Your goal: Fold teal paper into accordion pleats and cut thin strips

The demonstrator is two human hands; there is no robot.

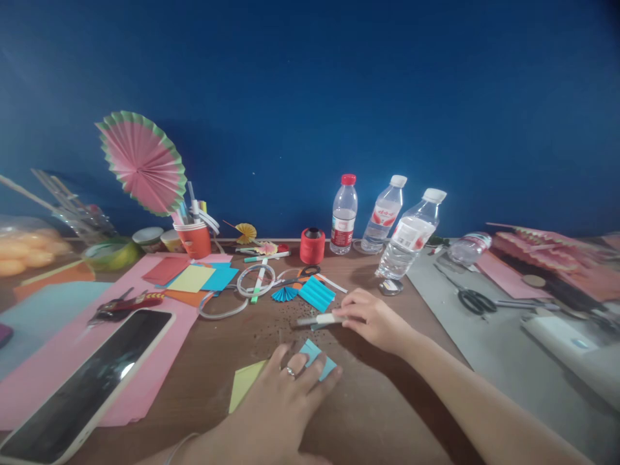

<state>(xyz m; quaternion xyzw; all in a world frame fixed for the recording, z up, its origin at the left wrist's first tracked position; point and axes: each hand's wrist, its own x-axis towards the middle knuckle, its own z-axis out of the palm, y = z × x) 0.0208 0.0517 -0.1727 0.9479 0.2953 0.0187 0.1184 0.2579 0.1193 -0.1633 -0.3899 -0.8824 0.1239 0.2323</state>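
Note:
My left hand [290, 394] lies spread over the table at the bottom centre, a ring on one finger. Its fingertips rest on a small light-blue paper piece [316, 358], partly covered by them. A yellow paper [246, 385] sticks out beside that hand, partly hidden. To the right, my right hand [375, 318] pinches a slim white pen-like thing [325, 319] that points left; it is blurred and its exact kind is unclear. Just beyond lie a pleated blue paper [316, 294] and a small folded blue paper fan [285, 294]. Dark crumbs are scattered around.
A phone [90, 387] lies on pink paper at left. Behind stand an orange paper cup [194, 240] holding a pink pleated fan [143, 165], a red thread spool [312, 245] and water bottles [343, 216]. Scissors [477, 301] lie on the grey mat [450, 329] at right.

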